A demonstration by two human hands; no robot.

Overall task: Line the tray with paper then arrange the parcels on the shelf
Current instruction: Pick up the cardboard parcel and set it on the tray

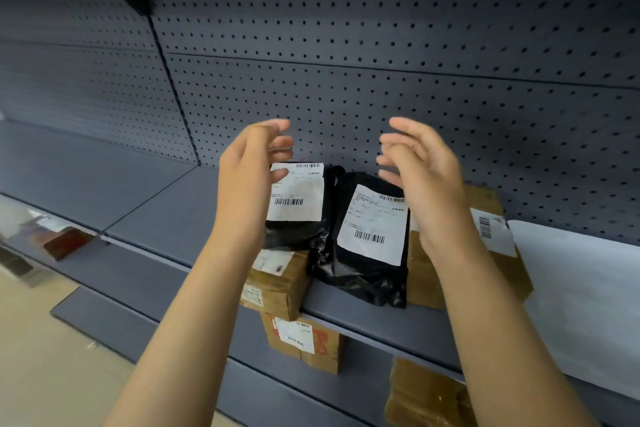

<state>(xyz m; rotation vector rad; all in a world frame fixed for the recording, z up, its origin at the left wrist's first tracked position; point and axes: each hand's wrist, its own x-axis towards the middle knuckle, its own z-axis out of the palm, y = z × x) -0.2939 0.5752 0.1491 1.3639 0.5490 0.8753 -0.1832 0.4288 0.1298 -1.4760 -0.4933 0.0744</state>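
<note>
Grey metal shelf (180,218): left hand (247,172) raised, fingers apart, nothing held. 2 black plastic mailer bags with white labels, left bag (294,215) and right bag (367,253), are laid on brown cardboard parcels (277,284). Right hand (424,177) raised, fingers spread, nothing held. White paper sheet (581,295) is laid at far right.
</note>
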